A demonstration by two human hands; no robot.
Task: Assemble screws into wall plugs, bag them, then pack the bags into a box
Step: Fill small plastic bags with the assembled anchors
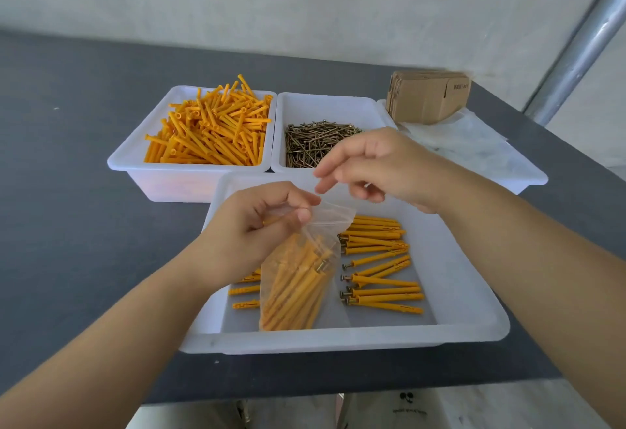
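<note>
Clear bag (298, 279) pinched by left hand (257, 225), right hand (376, 164) raised, fingers loose

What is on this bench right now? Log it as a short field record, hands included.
left hand: pinches the top of the bag
bag: clear, holds assembled plugs, over the near tray
right hand: open, above the bag mouth, holds nothing
near tray: loose assembled plugs
far left tray: orange wall plugs
middle tray: screws
far right: flat cardboard boxes
</note>
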